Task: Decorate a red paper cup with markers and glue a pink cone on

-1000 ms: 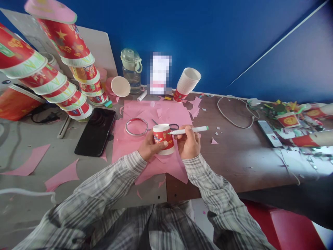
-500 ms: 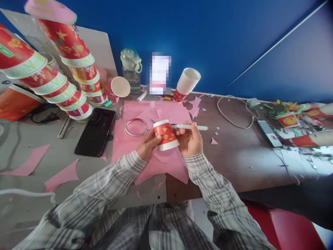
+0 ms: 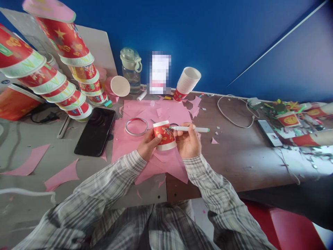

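Gripping a red paper cup (image 3: 164,136) above pink paper (image 3: 171,107), the left hand (image 3: 146,145) curls around its left side; the right hand (image 3: 191,143) pinches a green-tipped marker (image 3: 200,129), its point at or just beside the cup. Green strokes line the stacked cups (image 3: 53,78) at left; this cup's lower white band appears unmarked, so marking seems barely begun.

Head-worn view, forward and down

1 red patterned paper cup (image 3: 165,137) tilts slightly; 1 white marker (image 3: 185,128), nearly level, points at its side.
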Demonstrator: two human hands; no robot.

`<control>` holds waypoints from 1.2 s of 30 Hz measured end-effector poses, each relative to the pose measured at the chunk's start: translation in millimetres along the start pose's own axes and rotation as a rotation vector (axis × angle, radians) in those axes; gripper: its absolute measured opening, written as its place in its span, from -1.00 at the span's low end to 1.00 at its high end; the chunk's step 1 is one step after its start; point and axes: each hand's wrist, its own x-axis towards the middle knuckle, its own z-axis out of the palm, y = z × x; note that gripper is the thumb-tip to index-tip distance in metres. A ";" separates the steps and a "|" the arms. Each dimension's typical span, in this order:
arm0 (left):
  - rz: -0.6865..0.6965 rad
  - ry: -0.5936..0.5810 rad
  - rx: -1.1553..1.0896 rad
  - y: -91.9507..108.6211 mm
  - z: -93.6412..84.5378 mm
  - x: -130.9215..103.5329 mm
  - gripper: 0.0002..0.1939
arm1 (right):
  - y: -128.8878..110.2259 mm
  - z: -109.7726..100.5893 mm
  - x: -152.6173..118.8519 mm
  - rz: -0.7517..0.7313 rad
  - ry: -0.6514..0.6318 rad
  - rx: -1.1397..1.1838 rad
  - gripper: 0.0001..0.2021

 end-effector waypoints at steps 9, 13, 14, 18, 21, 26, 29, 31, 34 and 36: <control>-0.029 -0.064 0.089 -4.8 -2.4 -0.3 -0.31 | 2.6 1.8 -4.7 -0.136 -0.022 -0.085 -0.79; -0.023 -0.043 0.121 -1.1 -0.8 1.3 -0.29 | 8.7 -4.0 -8.1 -0.236 -0.014 -0.270 -0.77; -0.022 -0.044 0.140 -0.9 -0.7 1.5 -0.29 | 10.1 -5.2 -8.8 -0.264 -0.004 -0.317 -0.77; -0.018 -0.048 0.188 -2.0 -1.4 1.8 -0.30 | 12.9 -7.1 -10.7 -0.341 0.016 -0.396 -0.77; -0.011 -0.034 0.203 -2.0 -0.9 1.4 -0.31 | 11.7 -7.1 -11.7 -0.374 0.006 -0.430 -0.76; 0.016 -0.039 0.251 1.2 2.2 0.5 -0.33 | 7.1 -9.7 -14.6 -0.457 -0.096 -0.537 -0.82; 0.042 -0.023 0.273 0.8 2.8 -0.2 -0.33 | 4.6 -10.7 -16.0 -0.472 -0.125 -0.581 -0.82; 0.061 -0.003 0.279 -1.0 2.0 -0.7 -0.31 | 3.5 -10.6 -16.4 -0.468 -0.137 -0.597 -0.81; 0.088 -0.022 0.306 -4.1 0.2 -1.3 -0.32 | 2.9 -10.0 -16.8 -0.482 -0.165 -0.607 -0.80; 0.102 -0.036 0.329 -5.2 -0.7 -1.5 -0.33 | 2.8 -10.0 -16.9 -0.504 -0.177 -0.609 -0.80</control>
